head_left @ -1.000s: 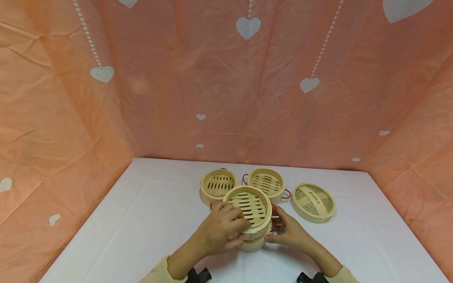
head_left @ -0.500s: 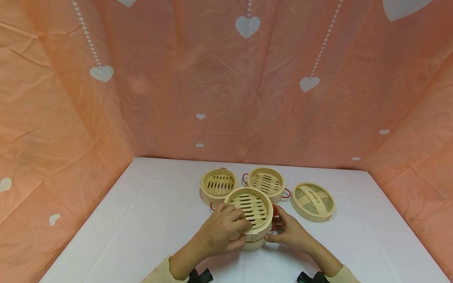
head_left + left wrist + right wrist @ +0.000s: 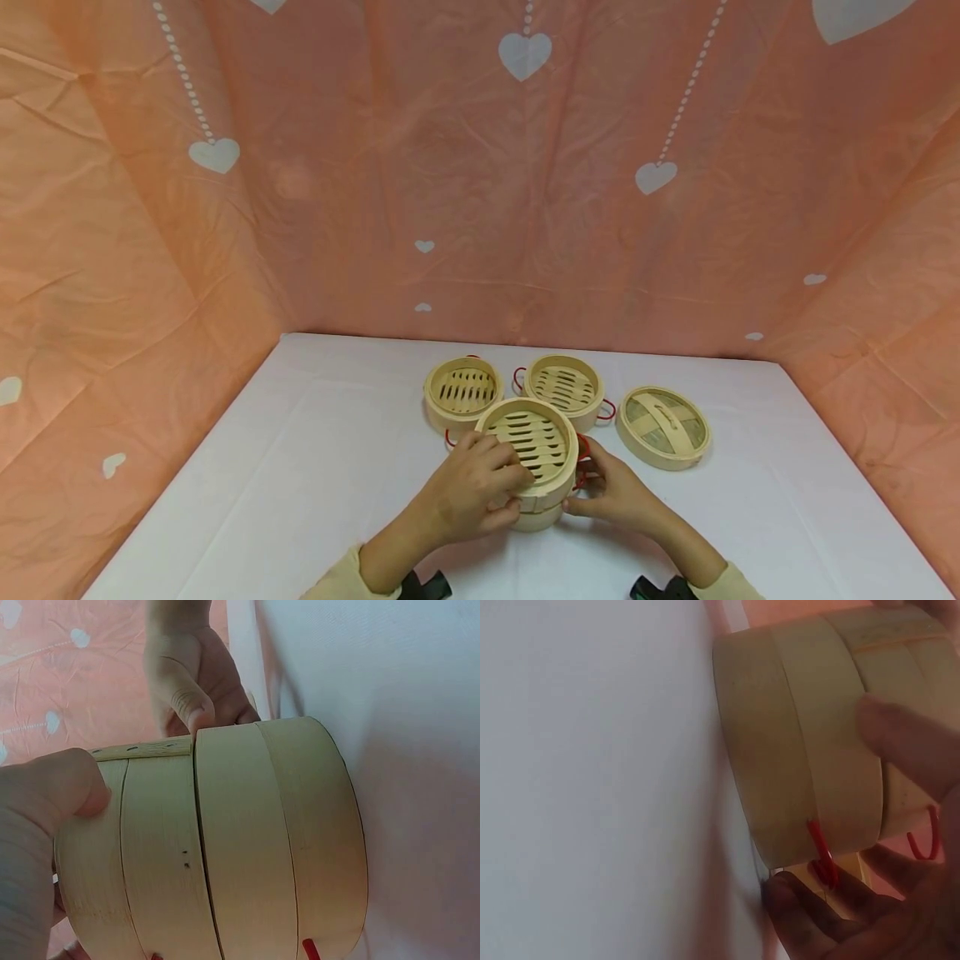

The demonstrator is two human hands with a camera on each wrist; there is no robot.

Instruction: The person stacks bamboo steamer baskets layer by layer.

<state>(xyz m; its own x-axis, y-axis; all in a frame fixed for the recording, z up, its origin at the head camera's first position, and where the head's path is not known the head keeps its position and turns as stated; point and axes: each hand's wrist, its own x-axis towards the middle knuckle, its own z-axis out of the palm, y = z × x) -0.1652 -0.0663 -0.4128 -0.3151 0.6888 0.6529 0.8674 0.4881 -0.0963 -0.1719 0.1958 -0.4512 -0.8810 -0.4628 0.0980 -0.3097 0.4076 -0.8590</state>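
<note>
On the near side of the worktop (image 3: pixel 262 467), level pressure from both sides would probably keep the seam (image 3: pixel 201 810) even between the upper basket (image 3: pixel 532 433) and the lower basket (image 3: pixel 772 750) beneath it. Leftmost, the left hand (image 3: pixel 478 485) is clamped on the upper basket, fingers curled over its rim. Rightmost, the right hand (image 3: pixel 613 494) grips the lower basket, thumb at the seam, fingers bent by a red loop (image 3: pixel 821 851).
</note>
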